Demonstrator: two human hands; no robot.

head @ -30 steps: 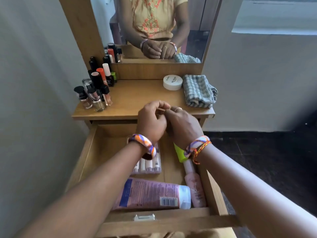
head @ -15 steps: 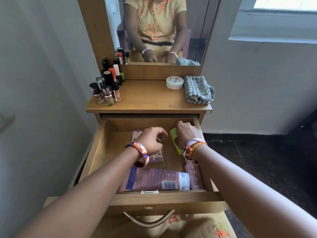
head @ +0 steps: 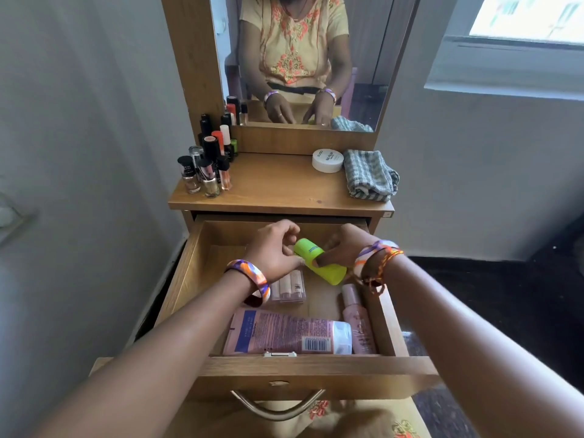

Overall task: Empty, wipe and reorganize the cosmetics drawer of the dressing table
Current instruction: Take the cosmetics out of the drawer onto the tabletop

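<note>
The wooden drawer (head: pixel 186 276) of the dressing table stands pulled out. Inside it my right hand (head: pixel 343 248) grips a lime-green bottle (head: pixel 328 271), tilted and lifted off the drawer floor. My left hand (head: pixel 273 251) hovers beside the bottle's top with fingers loosely curled, touching its near side. Under my left wrist lies a clear pack of small tubes (head: pixel 289 289). A large pink tube (head: pixel 284 335) lies across the drawer front, and a pink bottle (head: pixel 358 320) lies along the right wall.
On the tabletop (head: pixel 271 188) stand several nail polish and lipstick bottles (head: pixel 208 165) at the left, a white round jar (head: pixel 327 160) and a folded checked cloth (head: pixel 369 175) at the right. A mirror (head: pixel 300 58) rises behind. Walls close in on both sides.
Both hands came down from above the tabletop into the drawer. My right hand took hold of the green bottle and raised it from the drawer floor.
</note>
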